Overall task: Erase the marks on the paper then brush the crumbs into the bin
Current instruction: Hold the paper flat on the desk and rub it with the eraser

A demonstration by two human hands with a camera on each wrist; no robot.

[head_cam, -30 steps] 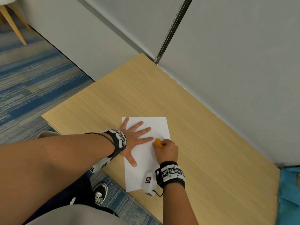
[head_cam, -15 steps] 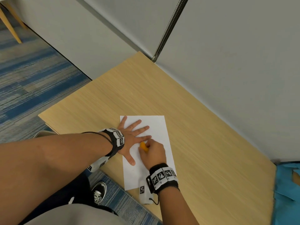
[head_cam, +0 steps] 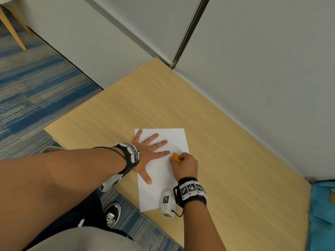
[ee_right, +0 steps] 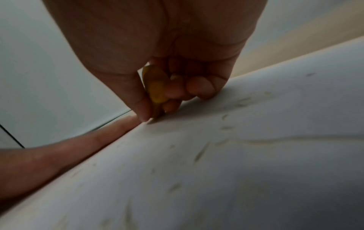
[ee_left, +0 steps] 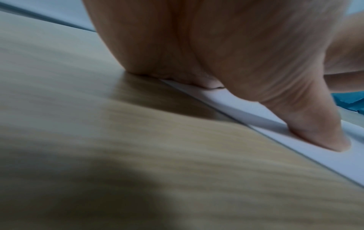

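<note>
White paper [head_cam: 163, 171] flat on wooden table [head_cam: 235, 169], near its six o'clock edge. Left hand [head_cam: 145, 153] spread flat, fingers straight, pressing the sheet's nine o'clock side. Right hand [head_cam: 184, 165] curled, pinching orange eraser [head_cam: 176, 157] against the sheet just beside the left fingertips. Grey smudges and crumbs [ee_right: 199, 154] across the sheet. No readable writing; only black-and-white coded squares on wristbands [head_cam: 192, 190].

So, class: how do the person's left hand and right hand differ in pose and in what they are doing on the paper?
The left hand lies flat with fingers spread, pressing the paper down; the right hand is curled. The left hand holds nothing; the right hand pinches a yellow eraser against the sheet. Both touch the paper and wear wrist bands.
</note>
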